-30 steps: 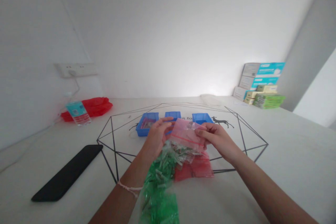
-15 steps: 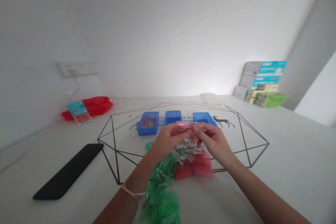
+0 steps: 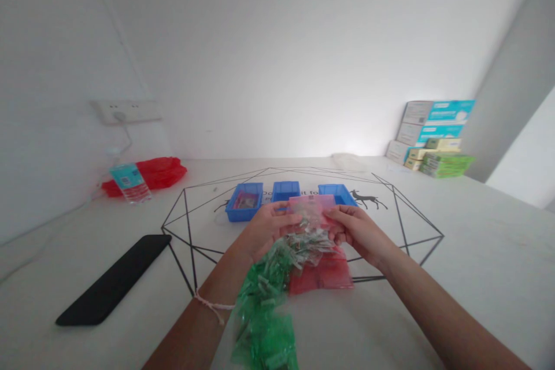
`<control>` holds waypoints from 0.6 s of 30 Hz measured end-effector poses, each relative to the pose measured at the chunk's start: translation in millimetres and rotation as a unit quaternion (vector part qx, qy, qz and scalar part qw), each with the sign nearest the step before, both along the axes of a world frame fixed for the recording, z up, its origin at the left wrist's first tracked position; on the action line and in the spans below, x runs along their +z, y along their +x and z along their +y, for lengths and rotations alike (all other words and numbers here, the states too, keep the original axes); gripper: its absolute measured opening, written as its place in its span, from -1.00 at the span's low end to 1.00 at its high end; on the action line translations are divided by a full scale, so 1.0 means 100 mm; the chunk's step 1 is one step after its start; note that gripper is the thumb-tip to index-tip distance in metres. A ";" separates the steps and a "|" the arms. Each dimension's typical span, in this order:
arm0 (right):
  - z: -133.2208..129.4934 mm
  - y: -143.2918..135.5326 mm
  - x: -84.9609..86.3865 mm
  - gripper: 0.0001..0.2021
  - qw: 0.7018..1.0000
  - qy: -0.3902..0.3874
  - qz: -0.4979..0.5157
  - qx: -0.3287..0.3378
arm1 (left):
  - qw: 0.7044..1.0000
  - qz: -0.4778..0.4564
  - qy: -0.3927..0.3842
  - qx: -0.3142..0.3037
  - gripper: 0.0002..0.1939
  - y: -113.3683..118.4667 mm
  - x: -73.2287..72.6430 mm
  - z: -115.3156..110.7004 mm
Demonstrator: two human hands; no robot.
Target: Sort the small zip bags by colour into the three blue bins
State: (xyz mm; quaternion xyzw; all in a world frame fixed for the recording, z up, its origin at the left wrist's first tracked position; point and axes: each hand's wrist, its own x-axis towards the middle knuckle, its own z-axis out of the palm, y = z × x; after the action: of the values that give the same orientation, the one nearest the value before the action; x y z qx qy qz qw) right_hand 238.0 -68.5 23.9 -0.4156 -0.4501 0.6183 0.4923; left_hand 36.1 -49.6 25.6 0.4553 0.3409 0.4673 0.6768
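A pink plastic bag (image 3: 311, 203) is stretched between my two hands, with small metallic-looking bits showing through it. My left hand (image 3: 272, 225) pinches its left side, thumb on top. On the right side, my right hand (image 3: 353, 230) grips it between thumb and fingers. Below them lies a heap of small clear bags (image 3: 310, 245) with thin parts inside. Red plastic bags (image 3: 323, 274) lie flat under that heap, and a pile of green plastic bags (image 3: 269, 300) runs toward me beside my left forearm.
Three blue bins stand beyond my hands: the left bin (image 3: 244, 203) holds a pink bag, beside a middle bin (image 3: 286, 188) and a right bin (image 3: 338, 192). A black flat object (image 3: 115, 280), a bottle (image 3: 130, 182), a red bag (image 3: 162, 172) and stacked boxes (image 3: 437, 133) surround them.
My hands have moved apart a little. The pink bag, folded between them before, is now spread open flat and faces me more fully.
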 end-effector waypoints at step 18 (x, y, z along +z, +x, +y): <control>0.00 -0.02 -0.04 -0.83 0.998 -0.035 -0.017 0.040 | 0.994 0.106 -0.030 0.013 -0.77 -0.07 -0.01 0.03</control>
State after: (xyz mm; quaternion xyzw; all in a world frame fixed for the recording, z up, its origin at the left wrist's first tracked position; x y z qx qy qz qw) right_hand 236.3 -68.3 19.6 -0.4248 -0.4531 0.6455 0.4445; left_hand 28.9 -46.3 24.3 0.4772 0.4307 0.4143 0.6442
